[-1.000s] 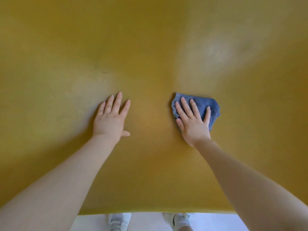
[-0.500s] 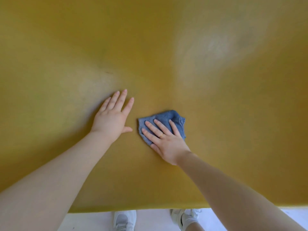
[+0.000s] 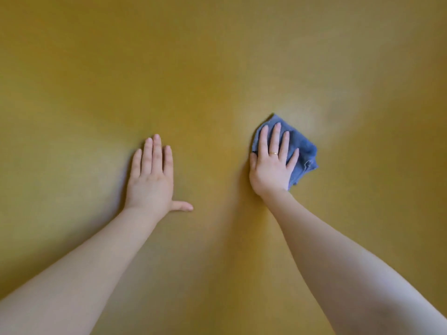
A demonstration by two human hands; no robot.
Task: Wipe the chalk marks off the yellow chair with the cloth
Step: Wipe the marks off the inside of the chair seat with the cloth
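Right hand point(image 3: 272, 165), fingers straight and spread, presses blue cloth point(image 3: 301, 147) flat on yellow chair point(image 3: 217, 68). Left hand point(image 3: 151, 180) at 9 o'clock, flat, fingers together, thumb out.

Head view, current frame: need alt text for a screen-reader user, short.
A person's right hand presses a crumpled blue cloth flat against a yellow chair surface that fills the frame. The left hand rests open on the yellow beside it, fingers straight. A pale, hazy patch lies just beyond the cloth.
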